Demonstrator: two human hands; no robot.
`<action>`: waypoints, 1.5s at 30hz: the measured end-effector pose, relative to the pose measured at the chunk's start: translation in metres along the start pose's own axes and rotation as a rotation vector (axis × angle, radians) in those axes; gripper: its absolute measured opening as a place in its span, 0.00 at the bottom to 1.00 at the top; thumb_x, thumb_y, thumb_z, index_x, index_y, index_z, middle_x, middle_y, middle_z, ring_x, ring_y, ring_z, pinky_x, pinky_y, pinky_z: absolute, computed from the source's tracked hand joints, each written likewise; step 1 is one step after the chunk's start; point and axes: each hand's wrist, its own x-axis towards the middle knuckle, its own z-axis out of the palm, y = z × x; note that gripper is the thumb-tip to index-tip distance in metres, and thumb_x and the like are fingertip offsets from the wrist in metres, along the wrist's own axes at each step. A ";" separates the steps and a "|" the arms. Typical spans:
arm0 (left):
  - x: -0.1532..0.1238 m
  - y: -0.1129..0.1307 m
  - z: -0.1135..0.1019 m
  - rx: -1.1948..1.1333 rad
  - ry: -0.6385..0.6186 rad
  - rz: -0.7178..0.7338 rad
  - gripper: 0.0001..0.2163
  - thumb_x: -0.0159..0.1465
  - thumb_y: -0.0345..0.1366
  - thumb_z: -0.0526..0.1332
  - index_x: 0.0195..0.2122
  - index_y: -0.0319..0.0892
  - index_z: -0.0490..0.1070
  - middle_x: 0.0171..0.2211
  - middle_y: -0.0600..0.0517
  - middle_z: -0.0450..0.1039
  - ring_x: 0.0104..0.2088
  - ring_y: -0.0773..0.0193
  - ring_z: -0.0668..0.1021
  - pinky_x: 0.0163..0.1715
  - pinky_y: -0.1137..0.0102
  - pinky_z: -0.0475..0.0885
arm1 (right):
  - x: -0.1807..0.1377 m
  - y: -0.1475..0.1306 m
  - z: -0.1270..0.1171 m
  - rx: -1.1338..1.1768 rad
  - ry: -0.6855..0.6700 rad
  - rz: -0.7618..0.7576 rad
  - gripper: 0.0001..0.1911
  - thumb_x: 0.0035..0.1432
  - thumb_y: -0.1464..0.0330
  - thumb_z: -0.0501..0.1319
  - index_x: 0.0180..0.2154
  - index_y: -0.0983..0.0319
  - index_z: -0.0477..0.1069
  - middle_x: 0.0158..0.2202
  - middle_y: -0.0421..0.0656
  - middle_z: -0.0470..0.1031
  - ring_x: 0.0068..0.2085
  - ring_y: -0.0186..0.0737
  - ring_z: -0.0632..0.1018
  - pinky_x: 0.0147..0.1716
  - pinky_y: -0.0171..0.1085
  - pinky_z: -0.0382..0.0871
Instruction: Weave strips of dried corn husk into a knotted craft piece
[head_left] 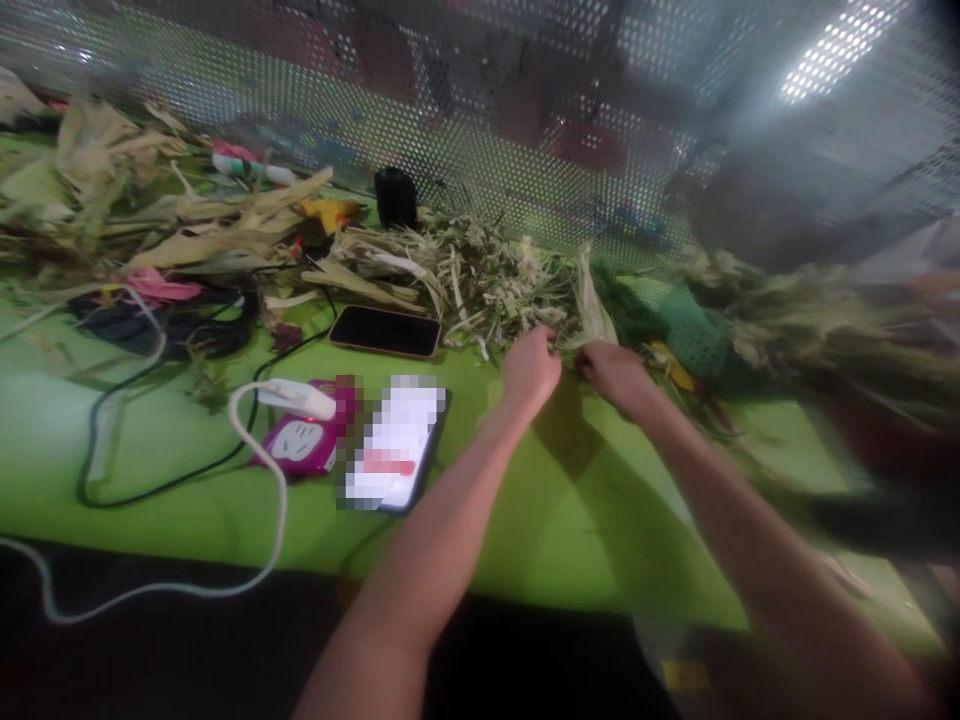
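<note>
Both my hands reach over the green tabletop (487, 545) to the near edge of a heap of dried plant scraps (510, 275). My left hand (532, 368) has its fingers curled in against the heap; what they grip, if anything, is hidden. Just to its right, my right hand (616, 378) is closed, thumb and fingers drawn together. A pale corn husk (594, 305) rises upright from that hand's fingers and seems held there, though its lower end is hidden. A small gap separates the two hands.
Left of my arm lie a lit phone (397, 450), a purple power strip (296, 445) with a white plug and cable, and a dark phone (385, 331). More husks (210, 235) cover the left. Behind stand a black cylinder (395, 198) and perforated metal panel (480, 120). Green netting (694, 325) lies right.
</note>
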 end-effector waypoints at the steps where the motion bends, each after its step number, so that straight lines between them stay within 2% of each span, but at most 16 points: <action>1: 0.000 0.000 0.000 -0.013 0.000 -0.003 0.11 0.63 0.29 0.58 0.46 0.41 0.74 0.42 0.42 0.78 0.42 0.53 0.78 0.41 0.63 0.69 | 0.000 -0.001 0.000 -0.009 -0.005 0.005 0.13 0.58 0.73 0.55 0.41 0.62 0.77 0.43 0.50 0.79 0.42 0.48 0.78 0.38 0.39 0.66; 6: 0.001 -0.001 0.002 -0.076 -0.009 -0.033 0.11 0.62 0.29 0.58 0.45 0.41 0.74 0.41 0.42 0.78 0.40 0.53 0.78 0.41 0.63 0.69 | -0.001 0.004 0.009 0.039 0.034 0.026 0.12 0.58 0.72 0.56 0.40 0.63 0.76 0.40 0.50 0.79 0.40 0.45 0.77 0.38 0.38 0.66; 9: 0.001 0.000 0.001 -0.076 -0.021 -0.045 0.10 0.62 0.29 0.58 0.43 0.40 0.74 0.41 0.42 0.78 0.39 0.54 0.78 0.41 0.63 0.69 | -0.009 0.011 0.012 0.168 0.119 -0.019 0.09 0.57 0.72 0.57 0.38 0.63 0.74 0.39 0.48 0.78 0.40 0.44 0.76 0.40 0.38 0.66; 13: -0.001 0.003 0.001 -0.042 -0.066 -0.044 0.08 0.61 0.30 0.58 0.40 0.40 0.75 0.39 0.42 0.79 0.39 0.55 0.78 0.40 0.64 0.70 | -0.030 0.015 0.005 0.345 0.246 -0.112 0.06 0.59 0.70 0.57 0.35 0.61 0.72 0.35 0.45 0.77 0.37 0.43 0.76 0.39 0.39 0.67; 18: -0.006 0.008 0.013 -0.061 -0.261 -0.017 0.07 0.59 0.31 0.60 0.37 0.40 0.76 0.37 0.44 0.79 0.36 0.58 0.77 0.39 0.65 0.70 | -0.060 0.015 -0.005 0.261 0.426 -0.199 0.06 0.64 0.68 0.56 0.37 0.60 0.71 0.37 0.46 0.76 0.40 0.45 0.76 0.41 0.41 0.69; 21: -0.010 0.010 0.028 -0.172 -0.439 -0.015 0.06 0.55 0.29 0.61 0.33 0.38 0.76 0.29 0.49 0.76 0.29 0.63 0.74 0.34 0.68 0.70 | -0.077 0.019 -0.003 0.188 0.467 -0.264 0.08 0.66 0.69 0.53 0.39 0.60 0.71 0.50 0.51 0.75 0.52 0.47 0.75 0.49 0.43 0.69; 23: -0.014 0.010 0.037 -0.288 -0.572 -0.017 0.05 0.54 0.27 0.60 0.29 0.37 0.75 0.23 0.52 0.72 0.25 0.67 0.72 0.32 0.70 0.68 | -0.089 0.022 0.000 0.172 0.440 -0.293 0.09 0.66 0.69 0.52 0.39 0.60 0.71 0.56 0.50 0.73 0.57 0.48 0.73 0.52 0.44 0.69; 24: -0.016 0.010 0.040 -0.356 -0.631 -0.016 0.04 0.53 0.26 0.59 0.28 0.37 0.74 0.22 0.53 0.71 0.24 0.68 0.71 0.31 0.71 0.67 | -0.096 0.024 0.002 0.178 0.416 -0.285 0.09 0.67 0.69 0.52 0.40 0.60 0.71 0.55 0.50 0.74 0.56 0.47 0.74 0.51 0.43 0.69; 26: -0.021 0.011 0.045 -0.502 -0.728 -0.014 0.03 0.52 0.25 0.59 0.26 0.36 0.73 0.21 0.55 0.69 0.24 0.71 0.70 0.31 0.72 0.66 | -0.112 0.025 0.005 0.220 0.368 -0.212 0.08 0.67 0.68 0.53 0.41 0.59 0.71 0.46 0.47 0.78 0.46 0.44 0.79 0.45 0.41 0.72; 28: -0.026 0.012 0.047 -0.618 -0.824 -0.005 0.03 0.52 0.25 0.60 0.26 0.36 0.72 0.22 0.55 0.70 0.25 0.72 0.70 0.31 0.73 0.66 | -0.129 0.026 0.006 0.272 0.331 -0.109 0.07 0.66 0.66 0.54 0.41 0.58 0.70 0.35 0.43 0.79 0.35 0.41 0.80 0.37 0.39 0.72; 30: -0.031 0.015 0.049 -0.676 -0.931 0.019 0.03 0.53 0.26 0.61 0.27 0.36 0.74 0.24 0.55 0.71 0.26 0.73 0.71 0.32 0.74 0.65 | -0.147 0.028 0.004 0.324 0.317 -0.028 0.06 0.65 0.65 0.56 0.40 0.58 0.70 0.30 0.41 0.77 0.30 0.40 0.78 0.33 0.37 0.70; 35: -0.050 0.018 0.071 -0.753 -1.184 0.126 0.07 0.55 0.27 0.63 0.35 0.37 0.76 0.31 0.53 0.75 0.30 0.72 0.72 0.35 0.74 0.66 | -0.190 0.036 -0.003 0.379 0.255 0.075 0.07 0.65 0.62 0.55 0.41 0.55 0.70 0.33 0.41 0.79 0.31 0.43 0.79 0.33 0.40 0.73; 39: -0.074 0.018 0.096 -0.730 -1.285 0.122 0.08 0.55 0.28 0.64 0.37 0.37 0.77 0.32 0.53 0.74 0.32 0.70 0.72 0.37 0.72 0.67 | -0.227 0.038 -0.002 0.354 0.225 0.098 0.11 0.66 0.60 0.53 0.46 0.51 0.71 0.43 0.43 0.81 0.40 0.48 0.82 0.39 0.45 0.76; 42: -0.093 0.020 0.107 -0.722 -1.397 0.120 0.11 0.56 0.32 0.66 0.41 0.38 0.77 0.36 0.52 0.76 0.35 0.68 0.74 0.39 0.71 0.69 | -0.257 0.039 0.004 0.365 0.213 0.138 0.11 0.65 0.59 0.53 0.45 0.50 0.72 0.41 0.42 0.81 0.39 0.48 0.82 0.39 0.45 0.77; 45: -0.108 0.024 0.105 -0.685 -1.537 0.166 0.17 0.57 0.37 0.67 0.47 0.40 0.77 0.43 0.50 0.77 0.42 0.64 0.76 0.46 0.68 0.70 | -0.284 0.045 0.008 0.398 0.144 0.197 0.11 0.65 0.58 0.55 0.40 0.51 0.74 0.36 0.41 0.82 0.35 0.47 0.82 0.35 0.43 0.77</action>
